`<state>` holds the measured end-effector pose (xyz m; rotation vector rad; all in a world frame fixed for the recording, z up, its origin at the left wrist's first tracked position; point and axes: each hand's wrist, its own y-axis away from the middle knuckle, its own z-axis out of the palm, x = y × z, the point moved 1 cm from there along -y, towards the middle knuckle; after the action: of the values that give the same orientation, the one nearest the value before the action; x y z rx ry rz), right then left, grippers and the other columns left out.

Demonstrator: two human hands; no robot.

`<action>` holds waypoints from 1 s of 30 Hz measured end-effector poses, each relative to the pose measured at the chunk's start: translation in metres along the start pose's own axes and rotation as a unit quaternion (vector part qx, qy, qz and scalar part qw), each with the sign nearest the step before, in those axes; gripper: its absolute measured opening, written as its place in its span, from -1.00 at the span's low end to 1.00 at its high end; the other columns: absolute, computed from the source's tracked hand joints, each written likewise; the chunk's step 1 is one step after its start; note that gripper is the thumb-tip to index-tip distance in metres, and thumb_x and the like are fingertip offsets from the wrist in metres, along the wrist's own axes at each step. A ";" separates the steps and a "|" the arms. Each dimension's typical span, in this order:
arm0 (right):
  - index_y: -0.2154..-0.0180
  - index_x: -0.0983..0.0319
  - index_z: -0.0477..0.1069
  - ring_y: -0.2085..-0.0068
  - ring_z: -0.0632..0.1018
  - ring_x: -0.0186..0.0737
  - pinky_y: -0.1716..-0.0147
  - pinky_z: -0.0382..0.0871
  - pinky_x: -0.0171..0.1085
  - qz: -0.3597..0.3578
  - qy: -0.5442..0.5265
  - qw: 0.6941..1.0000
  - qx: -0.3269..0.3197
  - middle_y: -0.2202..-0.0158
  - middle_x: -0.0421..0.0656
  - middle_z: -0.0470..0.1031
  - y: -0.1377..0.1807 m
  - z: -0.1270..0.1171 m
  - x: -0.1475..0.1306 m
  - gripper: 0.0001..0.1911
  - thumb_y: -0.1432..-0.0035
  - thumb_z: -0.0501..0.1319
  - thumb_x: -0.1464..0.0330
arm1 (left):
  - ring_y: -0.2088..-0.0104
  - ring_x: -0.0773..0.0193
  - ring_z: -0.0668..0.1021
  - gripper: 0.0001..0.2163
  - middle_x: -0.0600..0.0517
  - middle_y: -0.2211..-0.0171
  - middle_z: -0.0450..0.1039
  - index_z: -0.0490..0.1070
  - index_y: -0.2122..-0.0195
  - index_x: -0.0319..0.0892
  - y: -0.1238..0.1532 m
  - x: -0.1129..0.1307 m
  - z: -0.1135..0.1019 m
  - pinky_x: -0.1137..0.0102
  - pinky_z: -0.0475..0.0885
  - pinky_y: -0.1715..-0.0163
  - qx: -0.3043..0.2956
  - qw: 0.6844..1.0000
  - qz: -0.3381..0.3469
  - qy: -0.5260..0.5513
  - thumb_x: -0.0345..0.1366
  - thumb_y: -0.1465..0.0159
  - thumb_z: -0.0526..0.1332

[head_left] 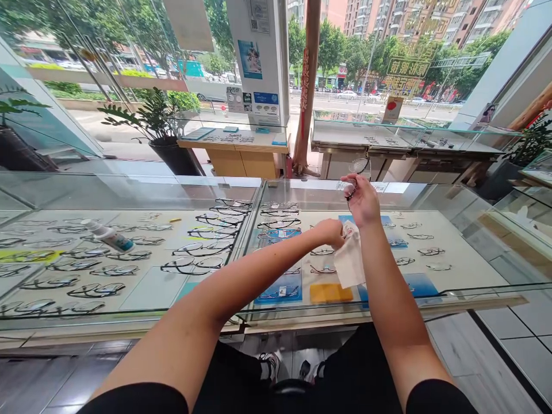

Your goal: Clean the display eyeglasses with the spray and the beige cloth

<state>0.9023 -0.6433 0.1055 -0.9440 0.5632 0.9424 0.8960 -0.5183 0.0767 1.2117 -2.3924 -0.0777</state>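
Observation:
Above the glass display case (pixel 470 276), my right hand (pixel 363 201) is raised, its fingers closed on a pair of eyeglasses (pixel 350 190). One lens and a dark temple of the glasses show above and beside the fingertips. My left hand (pixel 331 233) is just to the left and lower, fingers wrapped round a pale cleaning cloth (pixel 350 261). The cloth hangs down beside my right forearm. A white spray bottle (pixel 107 236) with a teal label lies tilted on the glass top at the left, away from both hands.
Rows of spectacle frames (pixel 200 250) lie inside the case under the glass, with a yellow-orange card (pixel 331 293) near its front. Further back stand a wooden showcase (pixel 241 158), a potted plant (pixel 164 126) and a tree-trunk post (pixel 307 98) by the windows.

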 end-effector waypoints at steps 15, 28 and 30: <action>0.22 0.06 0.72 0.37 0.53 -0.34 0.37 0.49 -0.32 -0.008 0.011 1.000 -0.009 0.14 -0.18 0.76 0.003 0.003 -0.003 -0.72 -0.16 0.52 0.04 | 0.48 0.44 0.47 -0.78 0.09 0.44 0.43 0.43 0.33 -0.19 0.000 -0.032 -0.021 0.55 0.54 0.39 -0.094 0.873 -0.167 0.448 -0.36 -0.32 0.48; 0.23 0.07 0.71 0.38 0.51 -0.35 0.37 0.46 -0.31 -0.009 0.002 1.000 0.002 0.18 -0.20 0.74 0.011 0.013 -0.012 -0.71 -0.14 0.53 0.02 | 0.44 0.35 0.47 -0.74 0.07 0.41 0.40 0.44 0.27 -0.17 -0.016 -0.032 -0.015 0.43 0.57 0.34 -0.073 0.914 -0.180 0.357 -0.17 -0.32 0.48; 0.24 0.06 0.71 0.38 0.51 -0.34 0.37 0.45 -0.31 -0.010 0.002 1.000 0.004 0.17 -0.20 0.74 0.012 0.014 -0.013 -0.71 -0.14 0.53 0.02 | 0.37 0.32 0.50 -0.71 0.06 0.38 0.42 0.47 0.26 -0.18 -0.020 -0.028 -0.017 0.42 0.56 0.30 -0.047 0.931 -0.166 0.321 -0.20 -0.22 0.55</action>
<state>0.8860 -0.6340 0.1172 -0.9436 0.5592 0.9201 0.9327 -0.5062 0.0764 1.3310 -1.5951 0.0868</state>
